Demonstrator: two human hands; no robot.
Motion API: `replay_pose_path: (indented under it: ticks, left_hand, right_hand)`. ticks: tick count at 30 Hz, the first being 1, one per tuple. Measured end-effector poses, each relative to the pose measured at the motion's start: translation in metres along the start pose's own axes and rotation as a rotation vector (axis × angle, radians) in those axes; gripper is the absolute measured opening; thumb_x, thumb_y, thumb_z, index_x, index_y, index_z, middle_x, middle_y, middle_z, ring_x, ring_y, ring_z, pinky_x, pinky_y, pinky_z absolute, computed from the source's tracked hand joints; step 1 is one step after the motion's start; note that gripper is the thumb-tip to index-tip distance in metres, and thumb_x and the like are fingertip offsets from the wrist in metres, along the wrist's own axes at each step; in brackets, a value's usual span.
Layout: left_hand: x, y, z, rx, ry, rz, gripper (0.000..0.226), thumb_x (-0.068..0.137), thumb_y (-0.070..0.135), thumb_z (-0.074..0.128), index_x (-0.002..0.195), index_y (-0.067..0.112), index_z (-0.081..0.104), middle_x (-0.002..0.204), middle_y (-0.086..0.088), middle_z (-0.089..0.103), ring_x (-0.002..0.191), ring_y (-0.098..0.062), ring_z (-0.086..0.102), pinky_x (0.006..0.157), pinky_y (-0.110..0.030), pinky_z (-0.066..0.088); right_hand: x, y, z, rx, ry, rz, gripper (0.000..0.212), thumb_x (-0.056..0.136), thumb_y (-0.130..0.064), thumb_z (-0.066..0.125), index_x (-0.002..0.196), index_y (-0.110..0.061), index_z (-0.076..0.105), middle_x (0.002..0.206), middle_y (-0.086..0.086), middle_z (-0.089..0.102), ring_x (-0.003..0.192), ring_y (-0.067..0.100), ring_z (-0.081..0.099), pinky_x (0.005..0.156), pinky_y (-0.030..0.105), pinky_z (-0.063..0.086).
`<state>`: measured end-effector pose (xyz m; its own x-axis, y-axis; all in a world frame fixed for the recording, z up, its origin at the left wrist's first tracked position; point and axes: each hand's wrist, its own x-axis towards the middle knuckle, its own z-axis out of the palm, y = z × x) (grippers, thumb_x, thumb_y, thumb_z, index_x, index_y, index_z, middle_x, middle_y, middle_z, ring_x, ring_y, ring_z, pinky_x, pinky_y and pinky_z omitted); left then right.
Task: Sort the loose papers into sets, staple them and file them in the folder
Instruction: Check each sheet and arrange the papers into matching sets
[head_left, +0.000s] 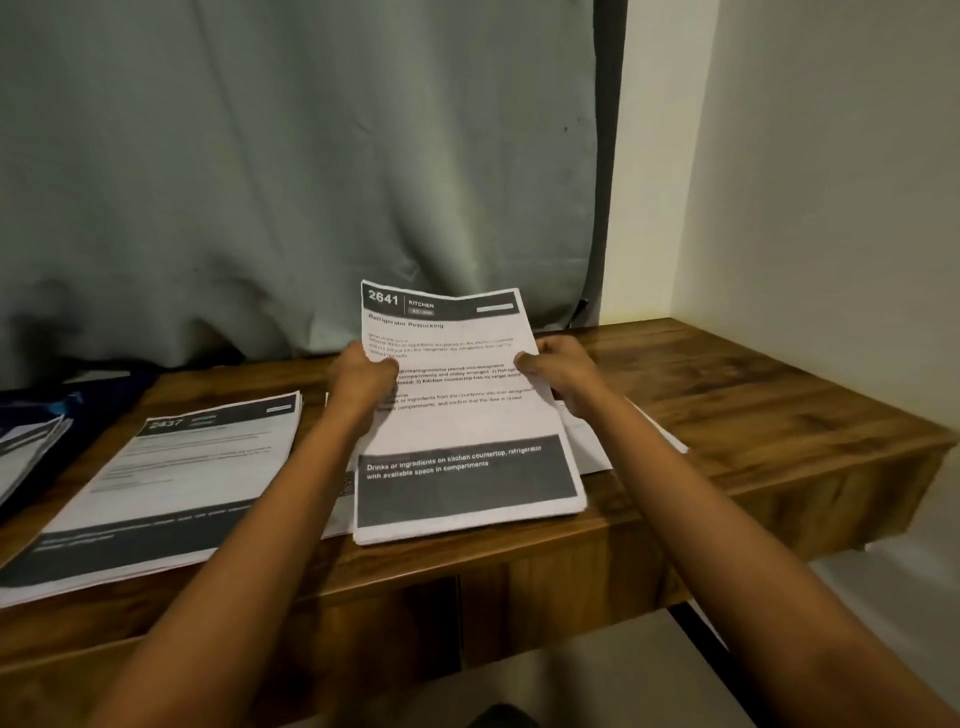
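A set of printed sheets headed "2641 Kitchen, Refrigerator Restocking" (462, 426) stands tilted, its bottom edge on the wooden table (753, 405). My left hand (363, 376) grips its left edge and my right hand (556, 366) grips its right edge, thumbs on the front page. A second stack headed "2437" (171, 483) lies flat to the left. More white sheets (597, 441) lie under and behind the held set. At the far left edge a dark blue folder (36, 431) holds some papers. No stapler is visible.
A grey-green curtain (291, 171) hangs right behind the table. A white wall (831, 182) closes off the right side. The table's front edge runs across below my forearms, with pale floor (649, 675) beneath.
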<state>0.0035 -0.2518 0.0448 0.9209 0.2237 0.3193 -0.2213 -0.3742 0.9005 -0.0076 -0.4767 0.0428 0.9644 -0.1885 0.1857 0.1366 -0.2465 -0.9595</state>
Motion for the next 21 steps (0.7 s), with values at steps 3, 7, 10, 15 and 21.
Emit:
replay_pose_path:
  ticks: [3, 7, 10, 15, 21]
  left_hand:
    - [-0.009, -0.025, -0.005, 0.046, 0.006, -0.041, 0.029, 0.09, 0.007, 0.055, 0.118, 0.011, 0.063, 0.123, -0.005, 0.064, 0.107, -0.024, 0.061, 0.08, -0.025, 0.045]
    - [-0.016, -0.046, -0.008, 0.079, 0.046, -0.088, 0.032, 0.087, 0.017, 0.061, 0.117, 0.005, 0.055, 0.118, -0.006, 0.064, 0.102, -0.026, 0.062, 0.073, -0.028, 0.044]
    - [-0.019, -0.045, -0.007, 0.154, 0.11, -0.021, 0.046, 0.088, 0.017, 0.064, 0.124, 0.001, 0.04, 0.122, -0.013, 0.057, 0.109, -0.031, 0.058, 0.078, -0.031, 0.044]
    - [-0.003, -0.046, 0.007, 0.28, 0.03, 0.357, 0.059, 0.092, 0.017, 0.06, 0.143, 0.004, 0.033, 0.144, -0.017, 0.039, 0.132, -0.031, 0.037, 0.108, -0.038, 0.033]
    - [0.022, -0.046, 0.029, 0.323, -0.101, 0.51, 0.051, 0.097, 0.029, 0.05, 0.144, 0.014, 0.038, 0.151, -0.009, 0.036, 0.144, -0.028, 0.021, 0.119, -0.048, 0.009]
  right_hand:
    - [-0.004, 0.021, 0.019, 0.003, 0.047, -0.01, 0.007, 0.087, -0.008, 0.065, 0.091, -0.012, 0.06, 0.111, 0.007, 0.067, 0.098, 0.024, 0.065, 0.084, 0.037, 0.054]
    - [-0.012, 0.053, 0.041, 0.084, 0.09, -0.02, 0.014, 0.089, -0.008, 0.063, 0.102, -0.012, 0.061, 0.112, 0.0, 0.069, 0.094, 0.018, 0.068, 0.08, 0.037, 0.058]
    - [-0.016, 0.066, 0.046, 0.064, 0.101, -0.062, 0.016, 0.088, -0.005, 0.061, 0.101, -0.015, 0.062, 0.107, -0.003, 0.07, 0.09, 0.015, 0.069, 0.078, 0.039, 0.059]
    - [-0.019, 0.069, 0.048, 0.032, 0.095, -0.116, 0.02, 0.088, 0.0, 0.056, 0.099, -0.015, 0.062, 0.091, -0.008, 0.07, 0.089, 0.021, 0.069, 0.075, 0.039, 0.058]
    - [-0.017, 0.075, 0.05, -0.015, 0.065, -0.152, 0.017, 0.091, -0.005, 0.056, 0.103, -0.017, 0.06, 0.103, -0.003, 0.069, 0.089, 0.013, 0.067, 0.076, 0.031, 0.058]
